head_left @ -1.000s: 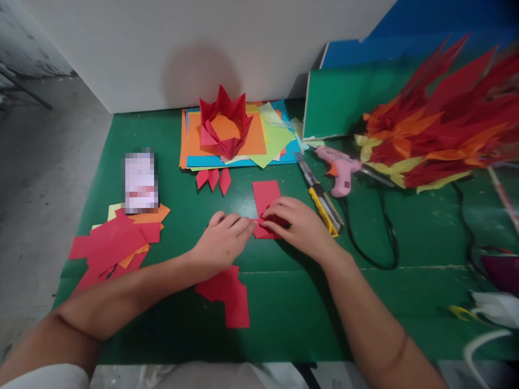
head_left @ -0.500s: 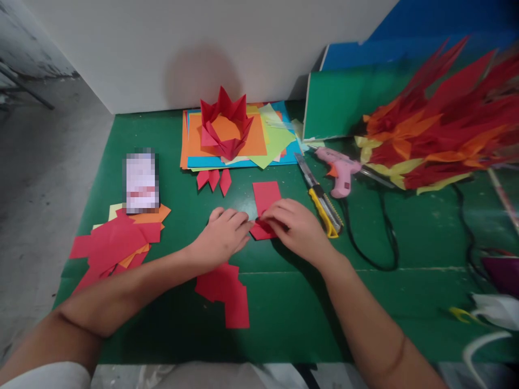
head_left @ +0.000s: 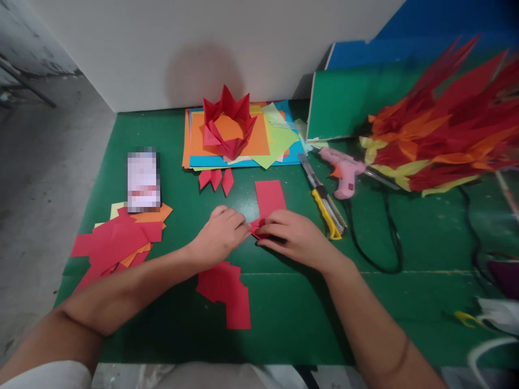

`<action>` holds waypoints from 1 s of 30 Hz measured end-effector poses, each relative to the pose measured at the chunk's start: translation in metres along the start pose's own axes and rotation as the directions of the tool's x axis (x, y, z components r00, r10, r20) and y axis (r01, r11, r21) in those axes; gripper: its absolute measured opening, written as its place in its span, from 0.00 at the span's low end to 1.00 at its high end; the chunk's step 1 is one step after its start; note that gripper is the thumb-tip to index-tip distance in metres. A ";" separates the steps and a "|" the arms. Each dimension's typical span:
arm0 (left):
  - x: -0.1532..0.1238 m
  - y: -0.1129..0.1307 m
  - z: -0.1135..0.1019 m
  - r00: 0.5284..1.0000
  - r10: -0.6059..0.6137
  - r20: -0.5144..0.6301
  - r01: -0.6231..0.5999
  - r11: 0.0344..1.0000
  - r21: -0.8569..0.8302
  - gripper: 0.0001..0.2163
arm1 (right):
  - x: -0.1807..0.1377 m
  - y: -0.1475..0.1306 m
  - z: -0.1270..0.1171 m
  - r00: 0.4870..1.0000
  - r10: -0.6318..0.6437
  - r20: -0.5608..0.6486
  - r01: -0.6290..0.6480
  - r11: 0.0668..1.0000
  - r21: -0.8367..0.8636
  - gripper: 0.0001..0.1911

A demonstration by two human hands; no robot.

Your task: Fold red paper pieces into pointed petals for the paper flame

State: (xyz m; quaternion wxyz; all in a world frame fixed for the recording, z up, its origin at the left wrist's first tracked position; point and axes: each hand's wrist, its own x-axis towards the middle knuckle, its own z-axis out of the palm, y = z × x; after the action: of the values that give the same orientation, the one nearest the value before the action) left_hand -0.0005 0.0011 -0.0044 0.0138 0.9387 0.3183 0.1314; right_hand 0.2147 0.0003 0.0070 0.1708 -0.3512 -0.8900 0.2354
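Note:
Between my hands is a small folded piece of red paper (head_left: 255, 227), partly hidden by fingers. My left hand (head_left: 223, 232) pinches its left tip. My right hand (head_left: 292, 235) has thumb and fingers closed on its right side. Just beyond lies a flat red paper rectangle (head_left: 270, 195), its near end under my right hand. More red paper pieces (head_left: 233, 294) lie on the near side of my left hand. Three small folded red diamond shapes (head_left: 216, 179) sit past it. A pointed red paper ring (head_left: 229, 143) stands on a stack of coloured paper (head_left: 263, 138).
On the right lie a yellow cutter knife (head_left: 324, 208), a pink glue gun (head_left: 344, 170) with its black cord, and a red-orange paper flame bundle (head_left: 438, 124). At left, a phone (head_left: 142, 181) rests by loose red and orange paper (head_left: 121, 237) on the green table (head_left: 284, 319).
My right hand has shifted down a little, and its thumb and fingers now close round the folded red paper. More of the flat red rectangle shows. My left hand has barely moved.

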 end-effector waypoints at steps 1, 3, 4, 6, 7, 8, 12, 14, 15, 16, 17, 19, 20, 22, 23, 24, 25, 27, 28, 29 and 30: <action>0.000 -0.001 0.000 1.000 -0.003 0.009 0.003 1.000 -0.014 0.14 | 0.000 0.000 0.000 1.000 0.014 -0.005 -0.014 1.000 0.010 0.09; 0.000 -0.002 0.001 1.000 -0.020 0.023 0.022 0.998 -0.065 0.14 | 0.001 -0.001 0.001 0.999 0.037 -0.019 -0.037 0.998 0.041 0.10; 0.001 -0.003 0.001 0.999 -0.034 0.027 0.037 0.994 -0.101 0.14 | 0.001 -0.002 0.001 0.998 0.050 -0.030 -0.049 0.997 0.058 0.10; 0.002 -0.005 0.001 0.996 -0.076 0.041 0.082 0.980 -0.179 0.13 | 0.002 -0.002 0.002 0.994 0.095 -0.054 -0.090 0.992 0.089 0.09; 0.003 -0.006 0.001 0.994 -0.103 0.046 0.110 0.970 -0.217 0.12 | 0.002 -0.002 0.003 0.990 0.127 -0.062 -0.120 0.987 0.102 0.08; 0.003 -0.006 0.001 0.990 -0.130 0.047 0.138 0.958 -0.253 0.11 | 0.002 -0.003 0.003 0.984 0.162 -0.069 -0.154 0.982 0.113 0.08; 0.005 -0.007 0.001 0.976 -0.219 0.021 0.211 0.907 -0.364 0.07 | 0.004 -0.005 0.005 0.961 0.265 -0.080 -0.250 0.954 0.163 0.07; 0.005 -0.006 0.002 0.972 -0.237 0.007 0.220 0.891 -0.397 0.06 | 0.004 -0.005 0.005 0.955 0.286 -0.077 -0.269 0.946 0.180 0.06; 0.005 -0.006 0.002 0.971 -0.240 0.004 0.221 0.887 -0.406 0.05 | 0.004 -0.006 0.005 0.953 0.292 -0.077 -0.274 0.944 0.185 0.06; 0.005 -0.006 0.002 0.971 -0.240 0.005 0.221 0.885 -0.410 0.06 | 0.005 -0.006 0.006 0.952 0.297 -0.077 -0.279 0.942 0.188 0.06; 0.005 -0.006 0.003 0.971 -0.237 0.009 0.220 0.886 -0.408 0.06 | 0.005 -0.006 0.006 0.950 0.303 -0.078 -0.283 0.939 0.193 0.06; 0.005 -0.005 0.003 0.976 -0.215 0.017 0.204 0.897 -0.393 0.07 | 0.004 -0.006 0.006 0.943 0.323 -0.074 -0.300 0.927 0.223 0.04; 0.005 -0.005 0.003 0.979 -0.204 0.020 0.195 0.901 -0.386 0.08 | 0.004 -0.006 0.006 0.940 0.334 -0.068 -0.309 0.919 0.244 0.03; 0.006 -0.004 0.003 0.980 -0.197 0.029 0.193 0.901 -0.389 0.09 | 0.004 -0.005 0.006 0.936 0.349 -0.050 -0.324 0.908 0.267 0.03; 0.006 -0.004 0.002 0.978 -0.206 0.039 0.204 0.895 -0.396 0.09 | 0.004 -0.005 0.006 0.936 0.349 -0.046 -0.325 0.908 0.263 0.04; 0.007 -0.003 0.002 0.974 -0.221 0.053 0.223 0.888 -0.403 0.09 | 0.004 -0.005 0.007 0.937 0.345 -0.047 -0.324 0.913 0.250 0.04; 0.008 -0.003 0.001 0.968 -0.240 0.067 0.246 0.881 -0.404 0.09 | 0.004 -0.005 0.007 0.939 0.341 -0.052 -0.320 0.918 0.233 0.05; 0.009 -0.002 -0.001 0.958 -0.273 0.089 0.286 0.878 -0.385 0.09 | 0.005 -0.005 0.007 0.939 0.339 -0.063 -0.320 0.924 0.208 0.05; 0.010 -0.002 -0.001 0.953 -0.287 0.093 0.301 0.879 -0.370 0.09 | 0.005 -0.005 0.007 0.937 0.342 -0.066 -0.323 0.925 0.202 0.05; 0.011 -0.002 -0.001 0.950 -0.297 0.095 0.311 0.880 -0.358 0.09 | 0.006 -0.006 0.007 0.936 0.346 -0.067 -0.327 0.924 0.198 0.05; 0.011 -0.002 -0.002 0.948 -0.304 0.095 0.318 0.881 -0.350 0.08 | 0.006 -0.006 0.007 0.934 0.350 -0.067 -0.332 0.923 0.195 0.05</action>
State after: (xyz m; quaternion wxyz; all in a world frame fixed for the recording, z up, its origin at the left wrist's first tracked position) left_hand 0.0066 0.0092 -0.0003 0.2127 0.8592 0.4348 0.1661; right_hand 0.2039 -0.0015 0.0056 0.2030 -0.4951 -0.7805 0.3233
